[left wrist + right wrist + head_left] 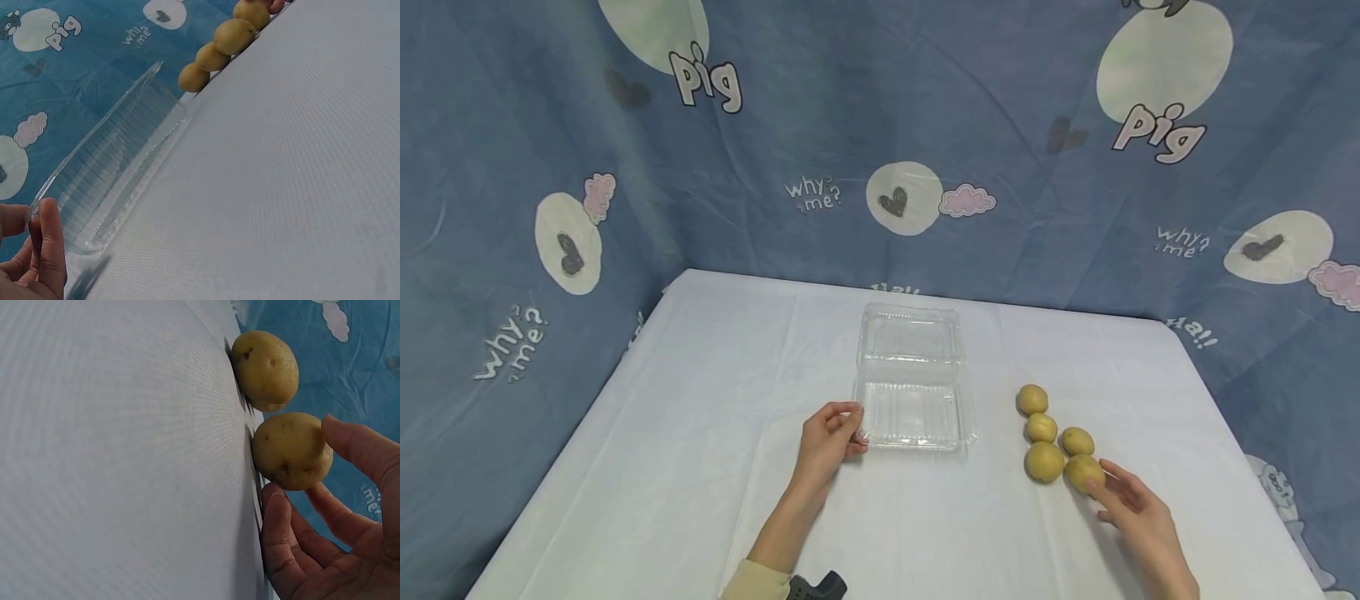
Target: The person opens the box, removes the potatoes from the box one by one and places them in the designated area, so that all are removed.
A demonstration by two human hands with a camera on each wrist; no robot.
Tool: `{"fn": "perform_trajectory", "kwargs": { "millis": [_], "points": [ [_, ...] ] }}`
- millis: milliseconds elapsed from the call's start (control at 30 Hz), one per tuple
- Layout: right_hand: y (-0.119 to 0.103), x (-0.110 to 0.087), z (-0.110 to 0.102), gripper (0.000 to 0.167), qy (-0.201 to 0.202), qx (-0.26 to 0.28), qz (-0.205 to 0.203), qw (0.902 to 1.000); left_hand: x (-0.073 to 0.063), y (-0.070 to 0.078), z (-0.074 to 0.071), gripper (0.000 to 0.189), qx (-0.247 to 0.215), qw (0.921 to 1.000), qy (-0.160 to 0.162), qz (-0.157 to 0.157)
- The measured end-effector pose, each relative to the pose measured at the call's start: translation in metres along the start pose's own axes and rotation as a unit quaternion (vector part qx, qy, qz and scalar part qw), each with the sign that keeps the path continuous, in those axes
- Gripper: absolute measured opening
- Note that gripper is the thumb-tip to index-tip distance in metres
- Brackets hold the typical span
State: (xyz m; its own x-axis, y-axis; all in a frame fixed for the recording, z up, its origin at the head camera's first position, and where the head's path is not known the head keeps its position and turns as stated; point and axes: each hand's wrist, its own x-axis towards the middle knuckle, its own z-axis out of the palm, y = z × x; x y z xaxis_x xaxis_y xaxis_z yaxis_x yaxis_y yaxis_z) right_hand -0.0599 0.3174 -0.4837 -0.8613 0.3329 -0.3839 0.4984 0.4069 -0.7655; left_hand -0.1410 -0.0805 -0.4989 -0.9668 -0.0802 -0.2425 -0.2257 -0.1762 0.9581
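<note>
A clear plastic clamshell box (913, 417) lies on the table with its lid (910, 335) folded back flat. My left hand (831, 442) pinches the left rim of its base between thumb and fingers; the left wrist view shows the rim (94, 128) held at its near corner. At the right, my right hand (1138, 517) has thumb and fingers around the nearest potato (1084, 472), which rests on the cloth. In the right wrist view the thumb presses one side of that potato (290, 450) and fingers touch the other.
Several more potatoes lie close together beyond the right hand, among them a large one (1044, 462), a small one (1077, 442) and the farthest one (1032, 400). A white cloth (700, 400) covers the table. A blue printed curtain (820, 108) hangs behind it.
</note>
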Motion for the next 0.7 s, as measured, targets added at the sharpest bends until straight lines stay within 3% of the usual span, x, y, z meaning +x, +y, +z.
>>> {"fn": "perform_trajectory", "kwargs": {
  "millis": [400,700],
  "points": [
    [0.006,-0.007,-0.004,0.087,-0.009,0.019,-0.007,0.9997,0.000,-0.001,0.000,0.025,0.001,1.0000,0.005,-0.002],
    [0.015,-0.017,-0.006,0.093,0.019,0.014,0.036,0.9991,-0.003,0.002,-0.004,0.027,0.011,0.9998,0.016,0.006]
  ]
}}
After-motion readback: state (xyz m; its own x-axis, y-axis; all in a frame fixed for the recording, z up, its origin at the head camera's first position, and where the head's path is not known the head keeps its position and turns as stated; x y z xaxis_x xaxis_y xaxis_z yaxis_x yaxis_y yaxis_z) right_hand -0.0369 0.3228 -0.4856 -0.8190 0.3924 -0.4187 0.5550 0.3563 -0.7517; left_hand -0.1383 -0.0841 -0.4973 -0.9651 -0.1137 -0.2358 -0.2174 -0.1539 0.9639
